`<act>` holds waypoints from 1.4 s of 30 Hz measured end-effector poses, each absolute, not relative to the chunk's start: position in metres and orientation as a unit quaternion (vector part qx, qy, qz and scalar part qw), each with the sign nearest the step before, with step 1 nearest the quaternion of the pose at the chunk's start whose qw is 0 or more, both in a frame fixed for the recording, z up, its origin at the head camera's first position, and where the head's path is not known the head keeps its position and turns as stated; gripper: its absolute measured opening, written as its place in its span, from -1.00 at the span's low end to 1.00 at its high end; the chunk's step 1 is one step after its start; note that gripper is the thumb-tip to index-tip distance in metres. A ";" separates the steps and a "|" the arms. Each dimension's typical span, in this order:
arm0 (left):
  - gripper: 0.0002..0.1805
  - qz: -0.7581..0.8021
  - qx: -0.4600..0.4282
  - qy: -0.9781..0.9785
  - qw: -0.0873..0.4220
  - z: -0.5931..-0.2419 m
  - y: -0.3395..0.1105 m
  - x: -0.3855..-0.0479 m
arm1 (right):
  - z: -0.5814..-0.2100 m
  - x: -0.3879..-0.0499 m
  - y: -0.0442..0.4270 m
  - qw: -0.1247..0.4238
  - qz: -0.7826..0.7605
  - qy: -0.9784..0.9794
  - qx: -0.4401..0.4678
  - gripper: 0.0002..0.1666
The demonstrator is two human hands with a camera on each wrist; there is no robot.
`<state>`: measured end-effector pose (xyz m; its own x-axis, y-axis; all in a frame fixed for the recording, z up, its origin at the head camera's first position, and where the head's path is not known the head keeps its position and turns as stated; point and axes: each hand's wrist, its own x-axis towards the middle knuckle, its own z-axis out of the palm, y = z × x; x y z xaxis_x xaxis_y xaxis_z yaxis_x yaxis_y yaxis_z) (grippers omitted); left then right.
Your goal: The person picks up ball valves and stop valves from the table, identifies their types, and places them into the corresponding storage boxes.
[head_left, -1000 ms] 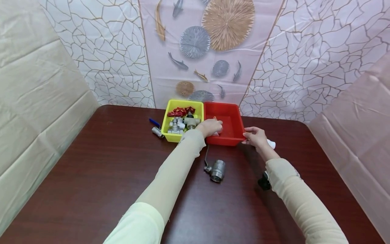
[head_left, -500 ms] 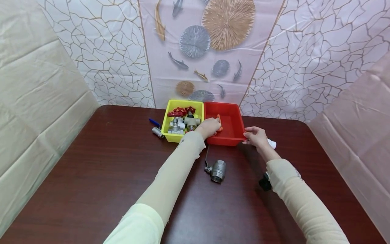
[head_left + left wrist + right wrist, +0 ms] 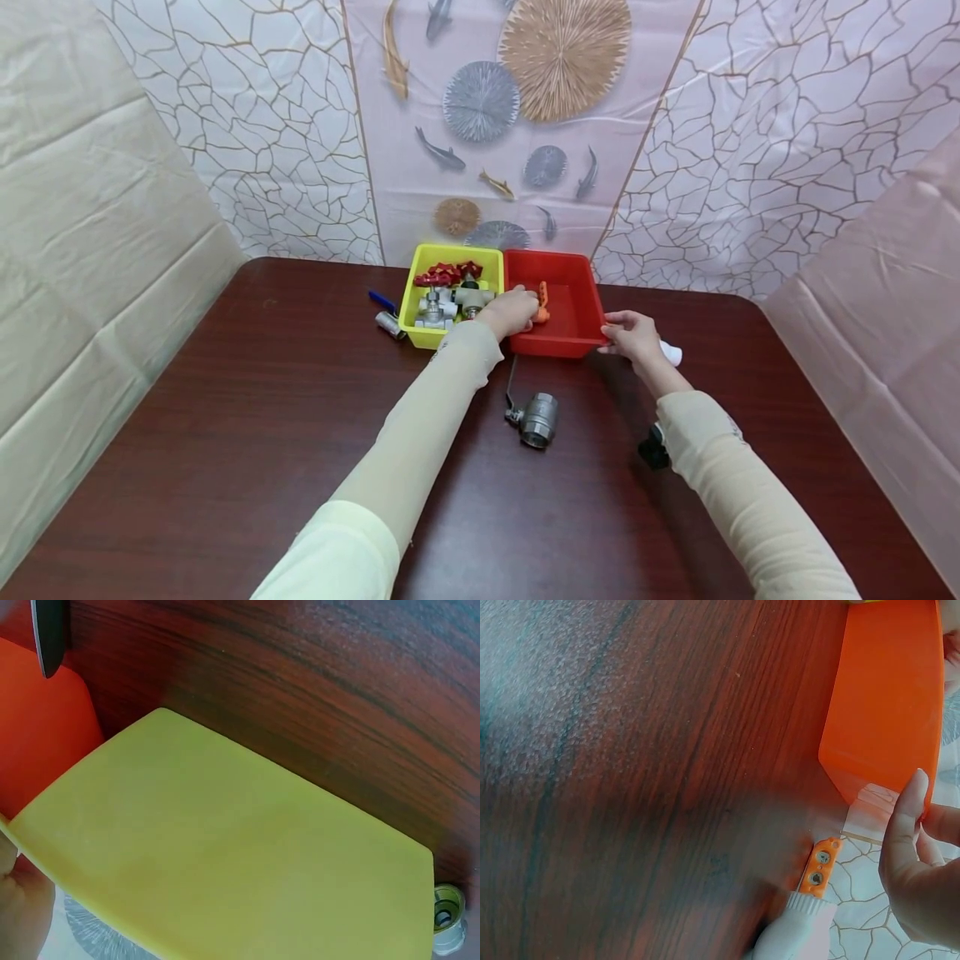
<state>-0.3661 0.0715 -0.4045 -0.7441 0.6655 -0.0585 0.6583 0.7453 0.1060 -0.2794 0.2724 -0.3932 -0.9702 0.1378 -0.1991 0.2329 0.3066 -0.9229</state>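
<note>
My left hand (image 3: 508,312) reaches over the shared edge of the two bins into the red bin (image 3: 573,346). Its curled fingers are at an orange valve (image 3: 543,305) lying inside; the fingertips are partly hidden. With thumb and fingers, my right hand (image 3: 630,337) pinches the red bin's near right rim, which shows closely in the right wrist view (image 3: 922,862). The yellow bin (image 3: 426,338), left of the red one, holds several valves with red handwheels (image 3: 446,273) and grey or white bodies. A steel ball valve (image 3: 537,419) with a lever lies on the table in front.
A small blue-handled valve (image 3: 388,323) lies left of the yellow bin. Behind my right wrist is a white part (image 3: 670,353), showing an orange strip (image 3: 821,866) in the right wrist view. A black item (image 3: 654,450) sits below that forearm. Fabric walls enclose the table.
My left hand has drawn slightly left, and more of the orange valve shows beside its fingers. The right hand stays on the red bin's rim.
</note>
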 end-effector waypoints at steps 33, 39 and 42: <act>-0.81 0.063 0.299 0.952 0.026 -0.405 0.075 -0.361 | -0.395 -0.282 0.271 0.044 -0.585 0.800 0.127 -0.47; -0.81 0.027 0.329 0.944 0.012 -0.401 0.074 -0.360 | -0.394 -0.283 0.272 0.056 -0.600 0.784 0.149 -0.45; -0.82 0.018 0.339 0.941 0.008 -0.398 0.073 -0.358 | -0.393 -0.283 0.272 0.057 -0.602 0.782 0.151 -0.44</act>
<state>-0.3584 0.0729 -0.3984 -0.7700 0.6381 -0.0033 0.6374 0.7695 0.0399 -0.2826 0.2724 -0.3934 -0.9477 0.1687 -0.2709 0.3050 0.2294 -0.9243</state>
